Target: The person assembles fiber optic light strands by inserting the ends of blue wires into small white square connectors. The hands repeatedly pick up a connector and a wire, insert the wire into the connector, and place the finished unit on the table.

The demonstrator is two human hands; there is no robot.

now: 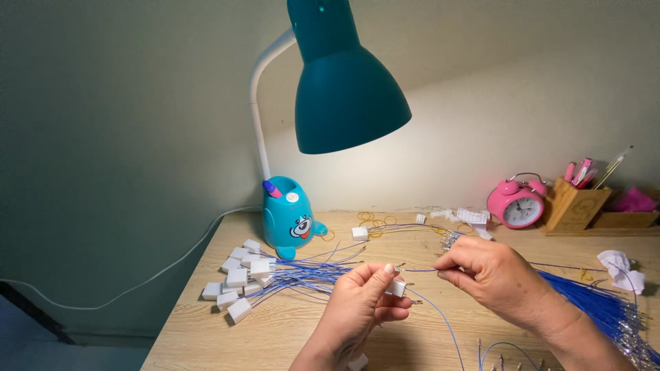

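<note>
My left hand (361, 302) pinches a small white plastic connector (398, 287) between thumb and fingers above the wooden desk (289, 330). My right hand (491, 275) pinches a thin blue wire (440, 317) just right of the connector, with the wire's metal tip close to it. The wire trails down toward the desk's front edge. A pile of white connectors with blue wires attached (240, 278) lies to the left. A thick bundle of loose blue wires (598, 306) lies under my right forearm.
A teal desk lamp (344, 82) on a cartoon-faced base (292, 220) stands at the back. A pink alarm clock (517, 204), a wooden pen holder (576, 203), yellow rubber bands (375, 223), loose white connectors (471, 217) and crumpled white paper (622, 269) sit behind.
</note>
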